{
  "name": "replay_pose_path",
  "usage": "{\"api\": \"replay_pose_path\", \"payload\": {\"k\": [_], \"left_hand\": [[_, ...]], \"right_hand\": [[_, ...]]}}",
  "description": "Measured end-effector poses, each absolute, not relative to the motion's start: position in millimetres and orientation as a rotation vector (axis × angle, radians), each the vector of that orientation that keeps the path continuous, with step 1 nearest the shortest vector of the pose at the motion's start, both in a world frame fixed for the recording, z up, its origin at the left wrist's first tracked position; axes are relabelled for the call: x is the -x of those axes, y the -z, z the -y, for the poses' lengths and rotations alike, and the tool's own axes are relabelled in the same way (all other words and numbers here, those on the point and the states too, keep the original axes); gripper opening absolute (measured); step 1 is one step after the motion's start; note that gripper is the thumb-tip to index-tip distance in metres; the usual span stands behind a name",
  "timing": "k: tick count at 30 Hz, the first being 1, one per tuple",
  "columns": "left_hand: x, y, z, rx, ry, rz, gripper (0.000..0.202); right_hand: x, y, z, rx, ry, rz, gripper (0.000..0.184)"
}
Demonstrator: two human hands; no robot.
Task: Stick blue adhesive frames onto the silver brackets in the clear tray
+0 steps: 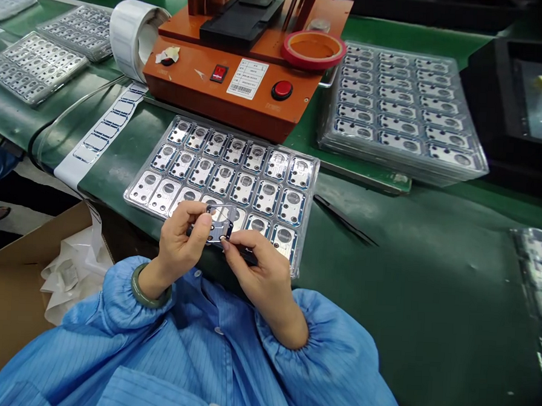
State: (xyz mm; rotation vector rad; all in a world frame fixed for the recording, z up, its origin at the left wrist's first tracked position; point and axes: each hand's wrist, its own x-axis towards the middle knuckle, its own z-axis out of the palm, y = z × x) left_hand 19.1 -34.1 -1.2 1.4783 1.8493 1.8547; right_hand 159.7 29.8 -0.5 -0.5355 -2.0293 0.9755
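My left hand point(181, 238) and my right hand point(259, 274) meet over the near edge of a clear tray point(310, 187) full of small metal plates. Between them I hold one small metal plate point(219, 227). The left fingers pinch its left side and a thin clear film point(220, 209) lifting off its top. The right thumb and forefinger pinch its lower right corner. Both arms wear blue sleeves, and a green bangle point(146, 293) sits on the left wrist.
An orange press machine point(199, 84) stands behind the tray, with a red tape ring point(313, 50) and a white label roll point(131, 35) whose strip point(103, 130) trails left. Black tweezers point(345, 219) lie right of the tray. More trays point(412, 113) sit around; a cardboard box point(16, 286) is lower left.
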Motion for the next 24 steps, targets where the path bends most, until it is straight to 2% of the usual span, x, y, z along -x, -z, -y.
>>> {"api": "replay_pose_path", "payload": {"k": [16, 24], "left_hand": [[-19.5, 3.9, 35.7, -1.413, -1.870, -2.053, 0.018], [-23.9, 0.7, 35.5, -1.290, -1.867, -1.997, 0.018]], "right_hand": [[-160.2, -3.0, -26.9, 0.449, -0.952, 2.061, 0.004], [-162.3, 4.5, -23.2, 0.443, -0.768, 2.091, 0.013]]}}
